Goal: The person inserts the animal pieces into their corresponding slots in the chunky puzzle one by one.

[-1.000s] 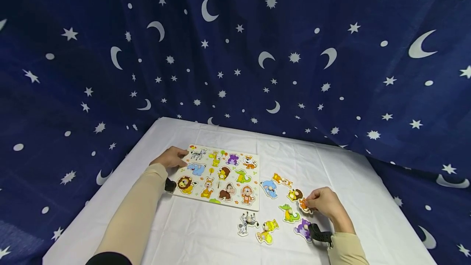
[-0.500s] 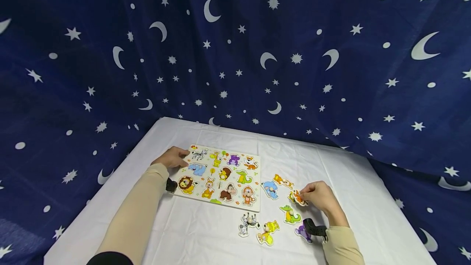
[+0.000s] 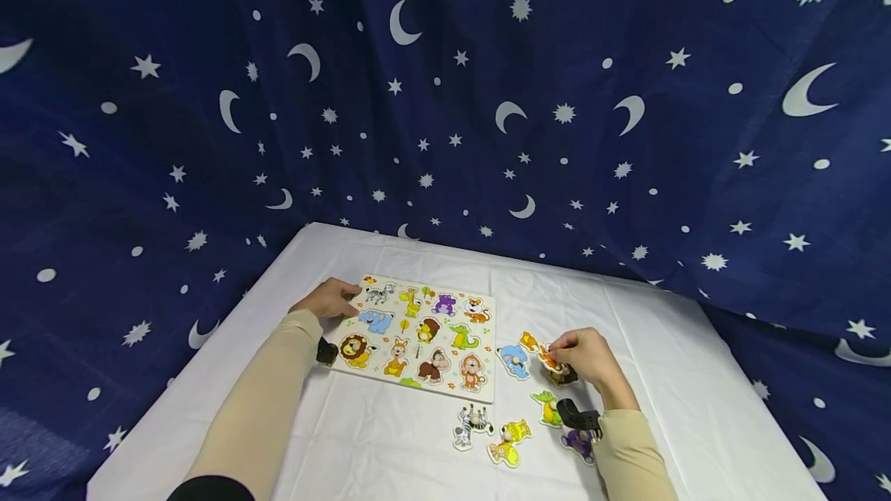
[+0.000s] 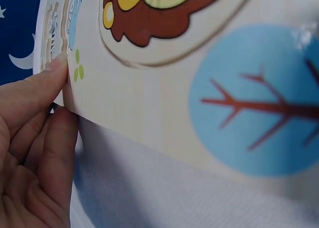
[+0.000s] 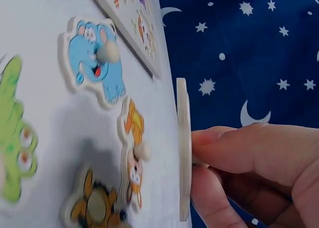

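Note:
My left hand (image 3: 327, 298) holds the left edge of an animal puzzle board (image 3: 445, 390), thumb on its face (image 4: 57, 63) and fingers at its underside. My right hand (image 3: 585, 354) pinches an orange-and-white animal puzzle piece (image 3: 548, 359) by its knob. In the right wrist view that piece (image 5: 184, 148) stands edge-on above the table, its picture hidden. Below it lie a hedgehog piece (image 5: 94, 203) and a kangaroo piece (image 5: 134, 158). An elephant piece (image 3: 515, 362) lies between the board and my right hand.
On the white cloth (image 3: 390, 439), nearer me, lie crocodile (image 3: 548, 408), purple hippo (image 3: 579, 443), zebra (image 3: 471, 427) and giraffe (image 3: 510, 443) pieces. A dark blue curtain (image 3: 473, 138) with moons and stars hangs behind the table.
My right hand has lifted the orange piece and carried it left and away from me, over the hedgehog piece. My left hand stays at the board, which has not visibly moved on the table.

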